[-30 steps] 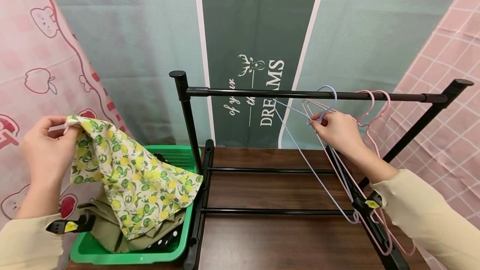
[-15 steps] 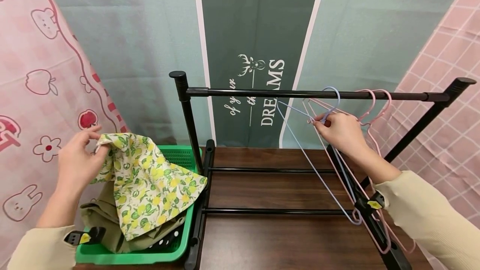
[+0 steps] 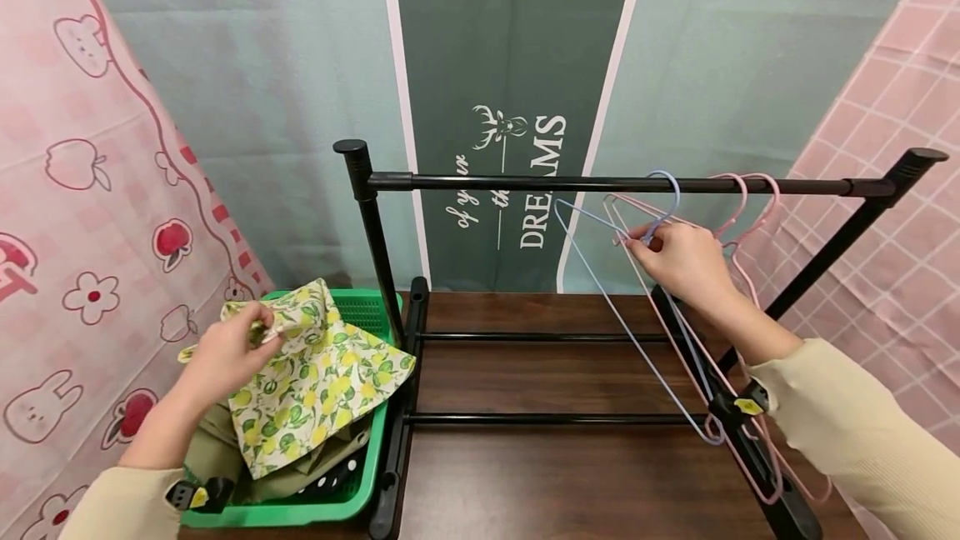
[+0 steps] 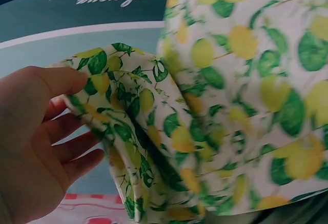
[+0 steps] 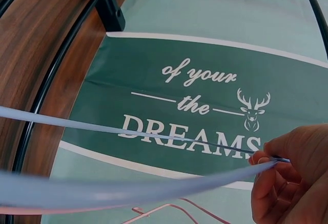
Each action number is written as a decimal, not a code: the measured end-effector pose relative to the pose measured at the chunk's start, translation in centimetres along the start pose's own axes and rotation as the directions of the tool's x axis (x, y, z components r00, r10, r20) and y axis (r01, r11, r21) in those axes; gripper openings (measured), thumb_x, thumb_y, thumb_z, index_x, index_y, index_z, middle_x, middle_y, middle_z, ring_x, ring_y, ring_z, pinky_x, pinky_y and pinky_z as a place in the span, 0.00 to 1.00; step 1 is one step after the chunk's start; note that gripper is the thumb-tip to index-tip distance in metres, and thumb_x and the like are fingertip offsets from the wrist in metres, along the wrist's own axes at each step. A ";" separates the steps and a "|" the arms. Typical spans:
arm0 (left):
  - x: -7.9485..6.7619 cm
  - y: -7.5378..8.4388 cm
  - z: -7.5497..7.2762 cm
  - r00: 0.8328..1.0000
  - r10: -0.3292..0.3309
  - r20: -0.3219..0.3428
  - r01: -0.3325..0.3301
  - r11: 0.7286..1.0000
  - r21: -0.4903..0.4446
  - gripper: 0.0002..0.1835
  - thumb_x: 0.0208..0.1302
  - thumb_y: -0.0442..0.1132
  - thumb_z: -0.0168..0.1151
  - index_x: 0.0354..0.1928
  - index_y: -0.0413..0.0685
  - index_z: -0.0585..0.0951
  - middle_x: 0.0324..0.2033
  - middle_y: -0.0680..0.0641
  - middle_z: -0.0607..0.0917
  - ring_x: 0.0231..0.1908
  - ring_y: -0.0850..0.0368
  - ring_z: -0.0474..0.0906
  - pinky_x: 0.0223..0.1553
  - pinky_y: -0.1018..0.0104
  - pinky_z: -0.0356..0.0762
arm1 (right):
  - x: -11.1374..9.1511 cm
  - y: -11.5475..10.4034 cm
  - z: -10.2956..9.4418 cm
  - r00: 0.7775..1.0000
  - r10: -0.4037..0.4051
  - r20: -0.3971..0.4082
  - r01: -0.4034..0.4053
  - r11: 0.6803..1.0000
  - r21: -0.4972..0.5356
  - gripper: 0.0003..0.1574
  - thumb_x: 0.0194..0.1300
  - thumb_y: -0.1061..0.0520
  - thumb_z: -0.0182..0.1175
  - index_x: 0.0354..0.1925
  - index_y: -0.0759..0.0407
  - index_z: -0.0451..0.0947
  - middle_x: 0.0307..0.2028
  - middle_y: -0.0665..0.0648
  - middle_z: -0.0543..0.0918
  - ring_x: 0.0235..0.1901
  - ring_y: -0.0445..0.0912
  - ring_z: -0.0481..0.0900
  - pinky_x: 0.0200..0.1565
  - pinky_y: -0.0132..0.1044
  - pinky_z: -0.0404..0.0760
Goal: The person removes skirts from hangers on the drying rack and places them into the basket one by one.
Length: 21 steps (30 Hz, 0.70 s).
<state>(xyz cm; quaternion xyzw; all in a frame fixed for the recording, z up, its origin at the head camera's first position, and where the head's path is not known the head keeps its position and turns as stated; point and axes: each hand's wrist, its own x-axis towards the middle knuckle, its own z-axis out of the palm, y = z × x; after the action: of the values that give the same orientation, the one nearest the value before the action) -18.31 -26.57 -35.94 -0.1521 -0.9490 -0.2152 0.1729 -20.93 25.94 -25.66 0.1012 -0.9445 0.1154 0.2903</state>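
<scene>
A lemon-print cloth garment [image 3: 315, 390] drapes over the clothes in the green basket [image 3: 300, 515]. My left hand [image 3: 228, 357] pinches its upper edge between thumb and fingers, and in the left wrist view the fabric [image 4: 246, 80] hangs in folds beside the fingers. Over on the right, my right hand [image 3: 682, 265] pinches a blue clothes hanger [image 3: 611, 298] just below its hook. That hook still loops over the black rail [image 3: 517, 183]. In the right wrist view, thumb and fingertips meet on the hanger [image 5: 102, 190].
Pink hangers [image 3: 765, 207] hang on the rail right of the blue one. An olive garment [image 3: 315, 465] and a black polka-dot cloth [image 3: 330, 482] lie in the basket. The rack's lower bars [image 3: 555, 419] cross above the brown wooden tabletop [image 3: 540, 482].
My left hand has moved right and down with the garment's edge, which now bunches lower over the basket. The right hand and blue hanger shifted slightly right, then stayed nearly still.
</scene>
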 end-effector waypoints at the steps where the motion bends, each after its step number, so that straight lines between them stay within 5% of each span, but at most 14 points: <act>1: -0.2 0.0 0.4 1.000 0.002 0.031 -0.002 1.000 -0.016 0.11 0.53 0.37 0.60 0.32 0.48 0.66 0.14 0.53 0.66 0.10 0.66 0.55 0.13 0.71 0.55 | 0.0 0.0 0.0 1.000 -0.003 -0.005 0.003 1.000 -0.003 0.11 0.51 0.52 0.60 0.20 0.56 0.82 0.13 0.53 0.75 0.14 0.46 0.67 0.15 0.36 0.58; 5: -0.7 -0.4 2.0 0.994 0.013 0.111 -0.006 0.998 -0.067 0.11 0.54 0.33 0.57 0.34 0.45 0.64 0.14 0.51 0.67 0.10 0.67 0.55 0.12 0.72 0.57 | -0.1 0.1 0.0 1.000 -0.008 -0.009 0.008 1.000 -0.006 0.09 0.50 0.52 0.60 0.22 0.56 0.82 0.12 0.53 0.75 0.14 0.46 0.66 0.15 0.35 0.57; 9: -1.0 -0.7 3.3 0.995 0.007 0.103 0.001 0.996 -0.085 0.13 0.53 0.31 0.57 0.37 0.42 0.64 0.22 0.43 0.76 0.12 0.62 0.63 0.16 0.70 0.62 | -0.1 0.1 0.0 1.000 -0.008 -0.001 0.008 1.000 -0.006 0.09 0.51 0.52 0.60 0.23 0.55 0.83 0.13 0.51 0.76 0.14 0.45 0.68 0.15 0.35 0.58; 14: -1.1 -0.7 4.1 0.983 0.008 0.183 0.010 0.995 -0.100 0.27 0.55 0.31 0.56 0.57 0.42 0.60 0.46 0.35 0.76 0.34 0.45 0.76 0.26 0.58 0.71 | 0.1 0.1 0.0 1.000 -0.015 0.002 0.015 1.000 -0.002 0.09 0.52 0.52 0.60 0.25 0.55 0.83 0.13 0.50 0.76 0.15 0.45 0.69 0.16 0.36 0.59; 19: -1.6 -0.6 4.5 0.958 0.090 0.273 -0.058 0.991 -0.120 0.27 0.56 0.33 0.56 0.60 0.44 0.65 0.52 0.35 0.70 0.48 0.39 0.69 0.38 0.48 0.71 | 0.0 0.0 -0.1 1.000 -0.016 0.012 0.016 1.000 -0.001 0.09 0.52 0.52 0.60 0.26 0.54 0.83 0.12 0.49 0.76 0.15 0.44 0.68 0.16 0.35 0.58; 21: -1.7 -0.6 4.8 0.953 0.108 0.284 -0.072 0.988 -0.136 0.26 0.56 0.34 0.57 0.59 0.45 0.66 0.51 0.35 0.70 0.46 0.40 0.71 0.36 0.52 0.72 | 0.0 0.0 -0.1 1.000 -0.015 0.016 0.015 1.000 -0.001 0.09 0.52 0.52 0.60 0.25 0.54 0.83 0.11 0.48 0.75 0.15 0.44 0.67 0.16 0.35 0.58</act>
<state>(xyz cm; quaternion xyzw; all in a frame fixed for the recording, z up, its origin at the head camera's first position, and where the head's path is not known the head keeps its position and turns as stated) -18.28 -25.27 -40.93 -0.2355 -0.9410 -0.2409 0.0317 -20.85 25.97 -25.56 0.1090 -0.9462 0.1117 0.2836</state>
